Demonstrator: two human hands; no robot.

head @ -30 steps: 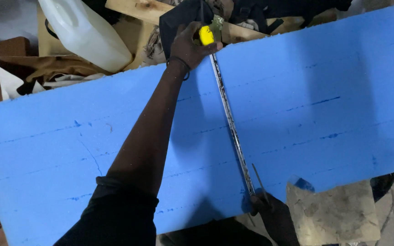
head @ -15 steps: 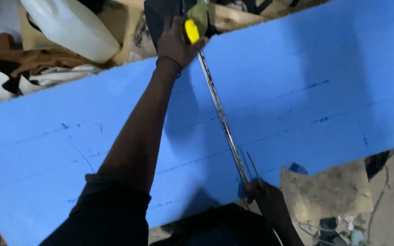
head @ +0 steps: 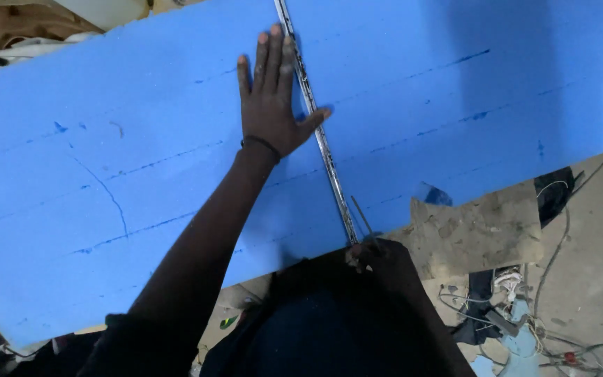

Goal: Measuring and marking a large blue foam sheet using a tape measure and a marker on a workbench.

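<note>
A large blue foam board [head: 141, 139] lies across the view, marked with faint dark lines. A metal tape blade [head: 319, 132] runs across it from the far edge to the near edge. My left hand [head: 270, 98] lies flat on the board, fingers spread, its thumb pressing against the tape. My right hand [head: 371, 253] is at the board's near edge, gripping a thin blade-like tool [head: 363, 220] beside the tape's end; the fingers are in shadow.
A worn wooden block [head: 472, 230] sits under the board's near edge at the right. Tangled wires and scraps [head: 525, 314] litter the concrete floor. Cardboard and cloth [head: 15, 35] lie beyond the board at the upper left.
My left hand came off the yellow tape case at the far edge and moved nearer, now flat on the board beside the tape. The view shifted closer; the case is out of view.
</note>
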